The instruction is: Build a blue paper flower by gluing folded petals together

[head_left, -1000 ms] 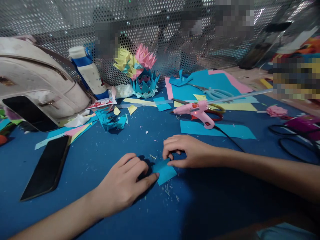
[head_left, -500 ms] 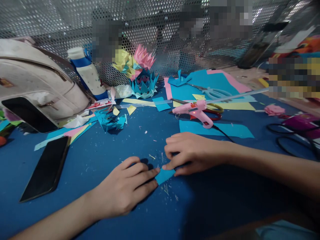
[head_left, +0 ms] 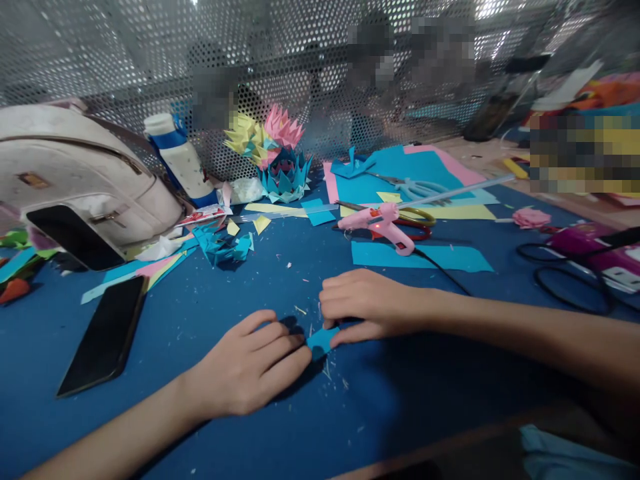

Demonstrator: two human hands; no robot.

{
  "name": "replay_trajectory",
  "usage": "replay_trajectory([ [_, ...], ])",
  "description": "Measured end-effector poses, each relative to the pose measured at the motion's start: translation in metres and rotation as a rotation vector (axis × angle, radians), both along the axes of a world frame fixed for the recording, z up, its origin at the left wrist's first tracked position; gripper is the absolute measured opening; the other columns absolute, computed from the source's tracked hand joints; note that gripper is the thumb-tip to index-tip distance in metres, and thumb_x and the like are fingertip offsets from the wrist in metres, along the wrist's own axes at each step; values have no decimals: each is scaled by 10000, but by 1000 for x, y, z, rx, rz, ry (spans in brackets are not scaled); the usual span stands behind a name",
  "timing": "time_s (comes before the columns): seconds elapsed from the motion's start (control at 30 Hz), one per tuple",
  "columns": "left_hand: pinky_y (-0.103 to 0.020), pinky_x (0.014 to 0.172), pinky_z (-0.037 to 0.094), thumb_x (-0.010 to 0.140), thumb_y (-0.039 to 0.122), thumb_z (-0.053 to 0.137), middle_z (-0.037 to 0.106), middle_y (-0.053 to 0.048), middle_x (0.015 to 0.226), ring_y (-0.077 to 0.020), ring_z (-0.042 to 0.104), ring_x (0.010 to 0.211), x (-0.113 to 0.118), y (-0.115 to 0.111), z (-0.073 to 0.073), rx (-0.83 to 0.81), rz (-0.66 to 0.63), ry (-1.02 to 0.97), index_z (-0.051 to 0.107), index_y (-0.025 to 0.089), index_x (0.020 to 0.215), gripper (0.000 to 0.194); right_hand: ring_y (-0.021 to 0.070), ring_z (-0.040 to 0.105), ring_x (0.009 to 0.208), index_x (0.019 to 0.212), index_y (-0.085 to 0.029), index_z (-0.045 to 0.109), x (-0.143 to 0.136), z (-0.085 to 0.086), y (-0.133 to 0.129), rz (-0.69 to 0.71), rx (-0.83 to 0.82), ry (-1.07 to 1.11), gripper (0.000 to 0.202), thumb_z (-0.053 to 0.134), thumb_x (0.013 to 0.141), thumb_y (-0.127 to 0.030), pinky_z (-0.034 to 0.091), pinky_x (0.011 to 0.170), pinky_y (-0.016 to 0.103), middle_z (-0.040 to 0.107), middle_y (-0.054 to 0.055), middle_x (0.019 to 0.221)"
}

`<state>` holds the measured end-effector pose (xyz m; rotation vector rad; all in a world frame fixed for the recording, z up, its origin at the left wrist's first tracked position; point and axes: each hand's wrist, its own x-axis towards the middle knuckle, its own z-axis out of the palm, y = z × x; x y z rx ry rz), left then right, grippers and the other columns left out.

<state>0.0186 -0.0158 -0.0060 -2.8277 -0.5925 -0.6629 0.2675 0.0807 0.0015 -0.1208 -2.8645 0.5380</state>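
While a pale backpack (head_left: pixel 125 200) stands at the far left, an upright phone (head_left: pixel 75 237) leans against its front, and a flat phone (head_left: pixel 105 337) lies nearer on the blue worktop (head_left: pixel 165 440). Behind them, a white-and-blue bottle (head_left: pixel 183 160) tilts beside the backpack. A crumpled-looking blue paper piece (head_left: pixel 223 245) sits in front of the bottle, to the right of the phones.

Next comes the left hand (head_left: pixel 250 363), palm down, its fingertips touching the left end of a small blue paper (head_left: pixel 321 341); whether they grip it or only press it cannot be told. This paper lies on the worktop between the two hands, among tiny scraps. Beyond it, against a perforated metal screen (head_left: pixel 330 100), stand pointed paper flowers (head_left: pixel 285 175) in yellow, pink and blue.

The right hand (head_left: pixel 370 307) grasps the paper's right end between thumb and curled fingers. Behind that hand, a pink glue gun (head_left: pixel 380 223) rests on its side over a pair of scissors, beside a long blue strip (head_left: pixel 423 256). Farther right are a pink paper rose (head_left: pixel 531 218), a looped black cable (head_left: pixel 565 307) and a purple object (head_left: pixel 595 250).
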Motion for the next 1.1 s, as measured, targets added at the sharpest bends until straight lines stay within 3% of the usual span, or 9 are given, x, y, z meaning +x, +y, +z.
replay_trajectory([
  [0.13,-378,877,437,1000,123,417,714,-67,988,-181,614,860,3,0,0,-2,24,56,646,148,1145,272,147,525,805,915,-173,614,-6,0,-10,-155,-171,-67,186,666,900,-350,346,667,243,607,5,833],
  [0.3,-365,844,445,1021,152,369,691,-67,949,-176,595,837,5,2,0,-27,33,41,658,172,1153,318,163,520,804,924,-179,625,-9,4,-16,-225,-215,-112,214,725,839,-347,344,685,253,598,6,837],
  [0.43,-367,850,441,1022,155,361,682,-72,938,-175,589,834,4,3,-1,-37,24,35,661,169,1148,325,159,514,821,866,-183,624,-9,5,-17,-238,-269,-129,144,729,827,-273,348,696,252,589,0,829],
  [0.6,-374,876,418,1030,155,338,682,-73,938,-179,589,848,3,4,-2,-91,16,36,646,161,1175,341,174,524,867,990,-191,642,-8,3,-16,-247,-300,-104,204,729,835,-290,363,729,263,618,15,894],
  [1.1,-369,868,379,1008,128,359,669,-86,1045,-188,583,930,0,8,-1,-319,-5,-21,603,167,1185,303,138,538,818,823,-175,677,-8,3,-16,-269,-543,-53,87,687,795,-94,418,727,243,698,-11,836],
])
